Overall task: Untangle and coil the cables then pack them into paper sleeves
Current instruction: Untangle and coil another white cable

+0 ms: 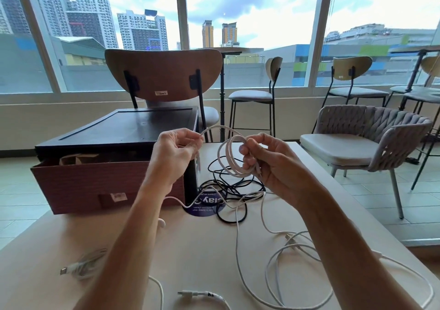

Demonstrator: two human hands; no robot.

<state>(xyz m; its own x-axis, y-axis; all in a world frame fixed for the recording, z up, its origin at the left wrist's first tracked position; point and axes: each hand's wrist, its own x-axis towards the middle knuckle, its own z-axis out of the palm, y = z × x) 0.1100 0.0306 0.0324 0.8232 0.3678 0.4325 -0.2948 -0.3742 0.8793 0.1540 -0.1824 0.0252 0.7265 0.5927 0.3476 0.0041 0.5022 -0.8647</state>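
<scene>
Beige table: loose cables, cardboard box

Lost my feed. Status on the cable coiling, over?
Right hand holds white cable coil; left hand pinches its free strand. Black cable tangle below, unsorted.

Two hands hold a part-coiled white cable above a pale table.

The right hand grips several loops of it, and the left hand pinches the strand arcing over from the coil. Beneath them a tangle of black cable lies partly over a round blue sticker. Loose white cables sprawl at near right; a small bundled cable lies near left. An open brown cardboard box stands to the left under a dark tray.
</scene>
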